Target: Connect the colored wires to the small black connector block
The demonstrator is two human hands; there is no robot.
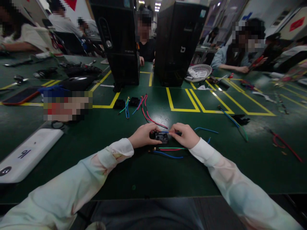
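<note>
My left hand holds a small black plastic housing, open side up, just above or on the green table; which of these I cannot tell. With thumb and fingertips pressed together, my right hand grips a thin blue wire that runs across the housing's top. Below the hands lie green and red wires and another blue wire. Red wires stretch away beyond the housing. Farther left are two black plastic pieces with short blue and green wires beside them.
Two tall black cases stand at the back, a person behind them. To the right are a white basket, blue-green wires and a red wire. A white device and a phone lie left.
</note>
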